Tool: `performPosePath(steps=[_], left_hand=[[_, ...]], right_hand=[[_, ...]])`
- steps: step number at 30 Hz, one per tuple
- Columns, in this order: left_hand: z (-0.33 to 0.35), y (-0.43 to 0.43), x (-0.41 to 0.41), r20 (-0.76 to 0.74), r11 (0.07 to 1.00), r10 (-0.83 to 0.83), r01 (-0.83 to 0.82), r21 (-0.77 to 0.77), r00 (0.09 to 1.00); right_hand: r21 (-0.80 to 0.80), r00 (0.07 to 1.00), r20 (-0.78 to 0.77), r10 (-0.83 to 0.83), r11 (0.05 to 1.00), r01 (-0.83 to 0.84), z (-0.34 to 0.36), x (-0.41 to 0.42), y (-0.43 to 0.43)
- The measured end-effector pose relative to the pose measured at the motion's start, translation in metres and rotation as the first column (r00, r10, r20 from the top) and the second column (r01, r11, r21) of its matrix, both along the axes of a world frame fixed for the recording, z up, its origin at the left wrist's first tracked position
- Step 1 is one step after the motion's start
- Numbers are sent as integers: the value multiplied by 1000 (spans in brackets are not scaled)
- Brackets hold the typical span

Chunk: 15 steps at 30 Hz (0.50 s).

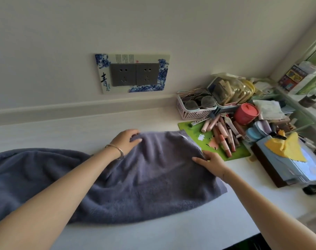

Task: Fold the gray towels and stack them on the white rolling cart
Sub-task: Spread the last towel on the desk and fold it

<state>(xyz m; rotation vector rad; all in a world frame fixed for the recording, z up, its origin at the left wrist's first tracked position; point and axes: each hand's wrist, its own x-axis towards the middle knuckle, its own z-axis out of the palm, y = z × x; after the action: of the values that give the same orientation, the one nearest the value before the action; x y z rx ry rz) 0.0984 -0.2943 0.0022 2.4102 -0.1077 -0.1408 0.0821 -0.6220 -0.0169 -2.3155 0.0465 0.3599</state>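
White counter [198, 222] runs along a pale wall in the head view, with a gray double socket [134, 74] in a blue flower frame. One gray towel [144, 186] lies spread on the counter. Its left end goes off the edge of the picture, so I cannot see all of it.

The left hand [126, 139], with a thin bracelet [115, 150] on the wrist, curls its fingers round the towel's far edge and grips it. The right hand [211, 163] is at the towel's right edge with the thumb on top. Its fingertips hide in the cloth, so I cannot tell if it holds on.

On the far right sits a messy pile: a pink basket [195, 112] of glasses, a red pot [245, 112], pink tubes [224, 138] on a green mat [193, 128], and a yellow cloth [287, 145]. Many small things there are too blurry to name.
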Motion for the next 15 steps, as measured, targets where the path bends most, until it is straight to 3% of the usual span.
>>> performPosePath(steps=[3,6,8,12,15], left_hand=[[18,-11,35,222,991,112,-124,42,969],[17,-29,54,182,911,162,-218,351,970],[3,-49,45,114,853,108,-151,499,988],[-36,-89,-9,-18,883,-151,143,447,988],[-55,-100,-40,-132,840,-179,221,496,975]], right_hand=[[153,993,54,-101,984,92,31,15,-21],[132,974,71,-215,970,205,33,29,-40],[51,967,-1,-255,966,255,23,30,-50],[43,941,-249,-229,968,247,3,12,-61],[13,926,-345,-153,986,168,-4,-4,-74]])
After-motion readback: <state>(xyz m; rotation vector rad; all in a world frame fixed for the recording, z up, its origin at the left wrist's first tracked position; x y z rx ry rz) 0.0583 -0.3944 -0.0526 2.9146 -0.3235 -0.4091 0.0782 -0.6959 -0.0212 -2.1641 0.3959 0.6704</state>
